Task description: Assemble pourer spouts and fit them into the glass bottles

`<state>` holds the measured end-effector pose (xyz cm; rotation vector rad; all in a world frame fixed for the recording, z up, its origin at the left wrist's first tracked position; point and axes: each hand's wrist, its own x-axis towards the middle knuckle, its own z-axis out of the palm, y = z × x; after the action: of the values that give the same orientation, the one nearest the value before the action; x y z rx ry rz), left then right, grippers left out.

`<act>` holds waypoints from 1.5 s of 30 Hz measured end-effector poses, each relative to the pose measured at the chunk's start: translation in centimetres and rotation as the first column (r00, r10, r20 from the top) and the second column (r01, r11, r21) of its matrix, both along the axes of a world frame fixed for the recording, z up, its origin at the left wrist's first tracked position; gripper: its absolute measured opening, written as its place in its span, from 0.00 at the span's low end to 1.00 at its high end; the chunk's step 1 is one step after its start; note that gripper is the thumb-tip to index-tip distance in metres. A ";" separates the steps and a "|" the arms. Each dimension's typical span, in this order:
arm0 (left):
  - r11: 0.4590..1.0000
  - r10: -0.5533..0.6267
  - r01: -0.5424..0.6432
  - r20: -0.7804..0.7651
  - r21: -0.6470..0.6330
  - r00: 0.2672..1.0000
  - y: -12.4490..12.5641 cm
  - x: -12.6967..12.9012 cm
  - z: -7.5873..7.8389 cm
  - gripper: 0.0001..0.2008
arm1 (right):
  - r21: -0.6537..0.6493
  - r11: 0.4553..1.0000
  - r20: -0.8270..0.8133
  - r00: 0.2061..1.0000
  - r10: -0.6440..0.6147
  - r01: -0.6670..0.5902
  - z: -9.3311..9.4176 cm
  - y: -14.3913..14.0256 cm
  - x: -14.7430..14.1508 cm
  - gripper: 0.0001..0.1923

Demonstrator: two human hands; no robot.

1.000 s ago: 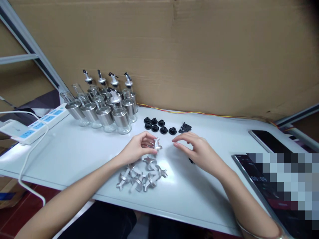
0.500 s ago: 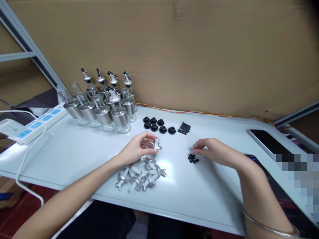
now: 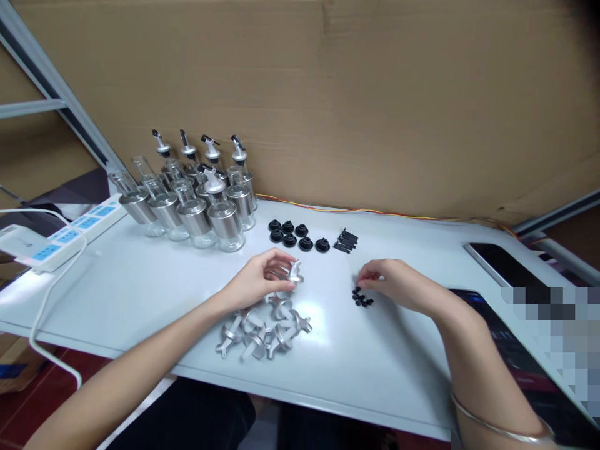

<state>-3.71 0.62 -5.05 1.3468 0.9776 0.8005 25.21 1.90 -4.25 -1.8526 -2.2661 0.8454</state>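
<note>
My left hand [image 3: 262, 274] is closed on a silver pourer spout [image 3: 294, 274], held upright between thumb and fingers just above the table. Below it lies a loose heap of similar silver pourer spouts [image 3: 255, 334]. My right hand [image 3: 384, 278] has its thumb and fingertips pinched together at the upper edge of a small pile of black plugs [image 3: 363, 300]. Whether a plug is between those fingertips is too small to make out. Behind the hands stand black rubber stoppers [image 3: 305, 244] in two rough rows, beside a bunch of thin black flaps [image 3: 347, 240].
Glass bottles with steel sleeves [image 3: 194, 215] crowd the back left, several topped with pourers. A white power strip [image 3: 79, 228] and its cable lie at far left. Two dark-screened devices, a phone [image 3: 499, 269] and a tablet [image 3: 506, 356], rest on the right. Cardboard [image 3: 300, 100] walls the back.
My right hand has shifted slightly left, its fingertips now at the upper left of the black plugs. My left hand stays put with the pourer spout.
</note>
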 end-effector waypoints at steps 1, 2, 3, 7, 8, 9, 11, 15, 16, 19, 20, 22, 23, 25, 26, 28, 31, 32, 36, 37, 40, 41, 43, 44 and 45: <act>1.000 -0.001 0.001 -0.001 -0.003 1.000 0.0 0.0 0.0 0.19 | 0.016 1.000 0.001 1.000 -0.004 0.004 -0.1 0.0 -0.1 0.09; 1.000 -0.002 0.002 -0.002 -0.006 1.000 0.0 0.0 0.0 0.19 | 0.029 1.000 0.006 1.000 -0.010 0.010 -0.1 0.0 -0.3 0.09; 1.000 -0.002 0.002 -0.003 -0.005 1.000 0.0 0.0 0.0 0.19 | 0.038 0.999 0.016 1.000 -0.018 0.017 -0.1 0.0 -0.4 0.10; 1.000 -0.006 0.006 -0.005 -0.004 1.000 0.0 0.0 0.0 0.19 | 0.062 0.997 0.050 0.998 -0.038 0.034 0.2 -0.1 -1.3 0.10; 1.000 -0.008 0.008 -0.006 -0.005 1.000 0.0 0.0 0.0 0.19 | 0.070 0.997 0.053 0.998 -0.042 0.038 0.2 -0.1 -1.5 0.10; 1.000 -0.011 0.011 -0.008 -0.006 1.000 0.0 0.1 0.0 0.19 | 0.079 0.996 0.052 0.998 -0.044 0.039 0.3 -0.2 -1.6 0.10; 1.000 -0.012 0.012 -0.012 -0.002 1.000 0.0 0.1 0.0 0.19 | 0.100 0.994 0.047 0.998 -0.037 0.032 0.2 -0.2 -1.9 0.10; 1.000 -0.013 0.014 -0.012 0.004 1.000 0.0 0.1 -0.2 0.19 | 0.122 0.992 0.021 1.000 0.011 -0.013 -0.2 -0.3 -2.4 0.11; 1.000 -0.012 0.012 -0.009 0.005 1.000 0.0 0.1 -0.2 0.19 | 0.126 0.992 0.015 1.000 0.023 -0.025 -0.3 -0.3 -2.5 0.11; 1.000 -0.011 0.011 -0.010 0.007 1.000 0.0 0.1 -0.2 0.19 | 0.137 0.989 0.010 0.999 0.050 -0.051 -0.4 -0.3 -2.8 0.11; 1.000 -0.012 0.012 -0.013 0.006 1.000 0.0 0.1 -0.2 0.19 | 0.138 0.989 0.009 0.999 0.054 -0.054 -0.5 -0.3 -2.8 0.11; 1.000 -0.012 0.012 -0.018 0.005 1.000 0.0 0.0 -0.2 0.19 | 0.139 0.989 0.002 0.998 0.057 -0.057 -0.5 -0.4 -2.9 0.11; 1.000 -0.012 0.012 -0.019 0.005 1.000 0.0 0.0 -0.2 0.20 | 0.140 0.988 -0.005 0.998 0.060 -0.059 -0.5 -0.4 -2.9 0.11; 1.000 -0.012 0.012 -0.021 0.006 1.000 0.0 0.0 -0.2 0.20 | 0.143 0.987 -0.016 0.997 0.070 -0.067 -0.5 -0.4 -3.0 0.11; 1.000 -0.010 0.010 -0.022 0.007 1.000 0.0 0.0 -0.2 0.20 | 0.144 0.987 -0.019 0.997 0.075 -0.072 -0.5 -0.5 -2.9 0.11; 1.000 -0.006 0.006 -0.027 0.008 1.000 0.0 0.0 -0.2 0.19 | 0.145 0.986 -0.025 0.996 0.085 -0.081 -0.6 -0.5 -2.9 0.11; 1.000 -0.005 0.005 -0.027 0.003 1.000 0.0 0.1 -0.2 0.19 | 0.158 0.985 -0.027 0.997 0.075 -0.070 -0.8 -0.5 -2.8 0.10; 1.000 -0.005 0.005 -0.028 0.004 1.000 0.0 0.1 -0.2 0.19 | 0.164 0.984 -0.025 0.997 0.069 -0.064 -0.9 -0.5 -2.8 0.10; 1.000 -0.002 0.003 -0.025 0.017 1.000 0.0 0.0 -0.2 0.19 | 0.153 0.986 -0.017 0.997 0.075 -0.072 -0.9 -0.6 -2.9 0.09; 1.000 -0.004 0.005 -0.020 0.019 1.000 0.0 0.0 -0.2 0.19 | 0.149 0.986 -0.019 0.997 0.080 -0.077 -0.8 -0.6 -3.0 0.09; 1.000 -0.008 0.008 -0.014 0.021 1.000 0.0 -0.1 -0.3 0.19 | 0.180 0.980 -0.046 0.994 0.098 -0.089 -0.4 -0.9 -3.4 0.07; 1.000 -0.007 0.008 -0.017 0.025 1.000 0.0 -0.1 -0.3 0.19 | 0.203 0.974 -0.065 0.991 0.113 -0.098 -0.2 -1.0 -3.7 0.07; 0.999 -0.015 0.015 -0.023 0.028 1.000 0.0 -0.1 -0.3 0.19 | 0.264 0.958 -0.117 0.982 0.147 -0.112 0.4 -1.2 -4.2 0.07; 0.999 -0.024 0.025 -0.025 0.025 0.999 -0.1 -0.1 -0.2 0.20 | 0.302 0.947 -0.150 0.976 0.158 -0.107 0.6 -1.3 -4.6 0.07; 0.999 -0.036 0.036 -0.024 0.019 0.999 -0.1 -0.1 -0.2 0.20 | 0.342 0.935 -0.187 0.969 0.163 -0.091 0.9 -1.4 -5.0 0.07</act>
<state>-3.78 0.53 -5.22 1.3901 0.9633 0.7704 20.24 0.46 -3.38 -1.4124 -2.2453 0.5959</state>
